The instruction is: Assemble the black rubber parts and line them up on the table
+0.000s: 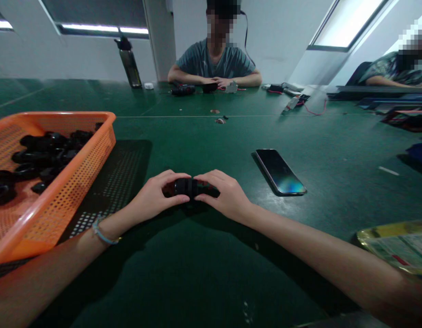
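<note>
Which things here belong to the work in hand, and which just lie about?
In hand: left hand, right hand, black part gripped between them, orange basket of black parts.
Lying about: phone, water bottle, yellow packet.

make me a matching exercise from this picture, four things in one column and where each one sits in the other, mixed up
Things:
1. black part
2. orange basket
3. phone
4. water bottle

Places:
A. standing at the far edge of the green table
B. held between the left hand and right hand
C. lying flat to the right of the hands
D. on the left, holding black parts

Pairs: 1-B, 2-D, 3-C, 4-A
</note>
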Action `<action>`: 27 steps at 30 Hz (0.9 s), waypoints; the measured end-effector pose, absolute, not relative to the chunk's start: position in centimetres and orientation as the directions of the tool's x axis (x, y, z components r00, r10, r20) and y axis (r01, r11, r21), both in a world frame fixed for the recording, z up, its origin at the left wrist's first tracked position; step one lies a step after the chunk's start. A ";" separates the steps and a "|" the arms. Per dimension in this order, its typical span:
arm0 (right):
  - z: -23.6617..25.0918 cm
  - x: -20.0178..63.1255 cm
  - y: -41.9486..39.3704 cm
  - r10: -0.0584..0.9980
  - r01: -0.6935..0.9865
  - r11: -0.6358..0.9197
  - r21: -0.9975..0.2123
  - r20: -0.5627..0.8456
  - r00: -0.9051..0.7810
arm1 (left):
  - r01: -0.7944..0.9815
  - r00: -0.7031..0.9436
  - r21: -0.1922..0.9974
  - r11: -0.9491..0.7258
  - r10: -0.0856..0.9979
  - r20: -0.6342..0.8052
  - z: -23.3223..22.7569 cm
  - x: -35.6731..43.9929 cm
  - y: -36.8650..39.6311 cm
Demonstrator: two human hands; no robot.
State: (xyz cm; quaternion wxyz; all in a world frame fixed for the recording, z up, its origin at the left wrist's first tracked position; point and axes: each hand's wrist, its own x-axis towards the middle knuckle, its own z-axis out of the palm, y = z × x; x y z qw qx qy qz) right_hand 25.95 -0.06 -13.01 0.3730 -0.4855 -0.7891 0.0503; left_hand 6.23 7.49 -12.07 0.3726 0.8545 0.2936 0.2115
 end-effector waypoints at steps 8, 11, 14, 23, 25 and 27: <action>-12.9 25.9 0.0 0.803 0.734 0.525 -0.431 0.537 -0.259 | 0.338 0.736 0.760 -0.555 0.659 0.154 -12.0 6.4 7.4; -12.8 25.9 0.0 0.807 0.739 0.520 -0.429 0.531 -0.259 | 0.341 0.735 0.757 -0.558 0.660 0.156 -12.1 6.3 7.5; -12.8 25.9 -0.1 0.815 0.742 0.511 -0.434 0.517 -0.259 | 0.343 0.736 0.757 -0.556 0.660 0.152 -12.1 6.3 7.5; -12.8 25.9 0.0 0.831 0.752 0.492 -0.439 0.494 -0.255 | 0.337 0.735 0.754 -0.564 0.658 0.164 -12.1 6.3 7.5; -12.8 25.9 0.0 0.833 0.755 0.490 -0.436 0.490 -0.257 | 0.339 0.736 0.751 -0.567 0.657 0.165 -12.2 6.3 7.5; -12.8 25.9 0.0 0.838 0.755 0.485 -0.440 0.480 -0.259 | 0.340 0.737 0.751 -0.566 0.656 0.161 -12.2 6.3 7.5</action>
